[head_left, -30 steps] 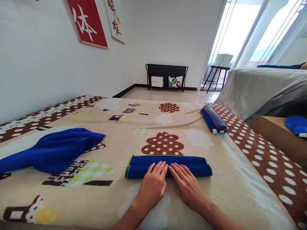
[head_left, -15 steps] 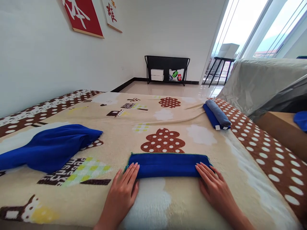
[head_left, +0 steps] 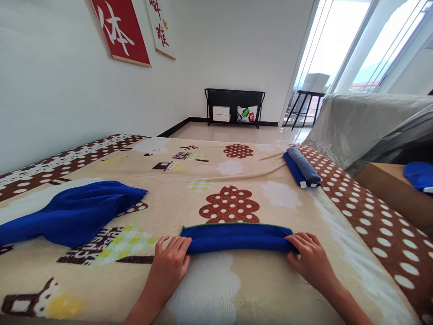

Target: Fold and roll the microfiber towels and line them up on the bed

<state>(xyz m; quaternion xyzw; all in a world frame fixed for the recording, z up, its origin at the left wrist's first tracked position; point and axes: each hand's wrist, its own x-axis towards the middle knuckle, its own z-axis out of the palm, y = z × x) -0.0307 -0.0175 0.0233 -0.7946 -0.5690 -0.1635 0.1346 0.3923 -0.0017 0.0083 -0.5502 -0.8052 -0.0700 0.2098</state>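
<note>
Head view: the folded blue towel (head_left: 237, 238) is gripped at each end by the left hand (head_left: 169, 266) and right hand (head_left: 309, 259), kept taut and straight on the bed (head_left: 209, 289).

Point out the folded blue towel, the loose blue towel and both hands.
folded blue towel (head_left: 237, 238), head view, middle of its top.
loose blue towel (head_left: 77, 212), head view, middle.
left hand (head_left: 169, 266), head view, back.
right hand (head_left: 309, 257), head view, back.
</note>
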